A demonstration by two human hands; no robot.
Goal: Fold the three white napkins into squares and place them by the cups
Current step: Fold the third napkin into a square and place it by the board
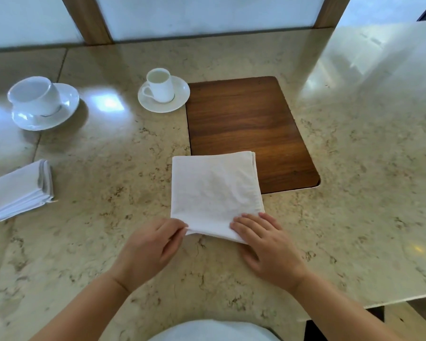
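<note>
From the head view, a folded white napkin (213, 193) is lying on the marble counter (354, 156), its far right corner overlapping a wooden board (244, 119). The left hand (148, 249) is pinching the napkin's near left corner between thumb and fingers — the right hand (266, 244) is resting flat, fingers straight, on the near right corner. Another folded napkin (20, 190) is sitting well apart at far left, near a wide cup (35, 96) on its saucer. A narrow cup (160, 84) is standing on a saucer touching the board's left edge.
</note>
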